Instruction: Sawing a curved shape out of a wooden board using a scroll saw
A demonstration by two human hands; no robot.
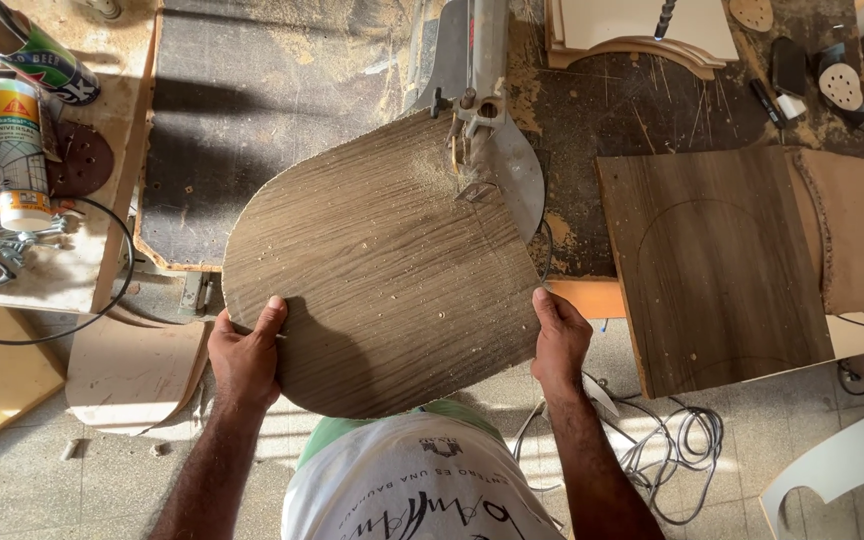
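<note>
both hands, left [244,358] and right [559,343], grip the rounded wood panel [382,270] between them at its near edge

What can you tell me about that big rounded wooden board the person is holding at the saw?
The rounded board is a flat panel with grey-brown wood-grain facing, curved along its far side and straight along its right edge. Sawdust speckles its top. It lies flat under the saw head. The left hand and right hand grip its near edge.

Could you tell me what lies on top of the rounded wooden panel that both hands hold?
Sawdust is scattered over the rounded wooden panel, and the saw's metal guard sits at its far edge. The blade itself is hidden.
</note>
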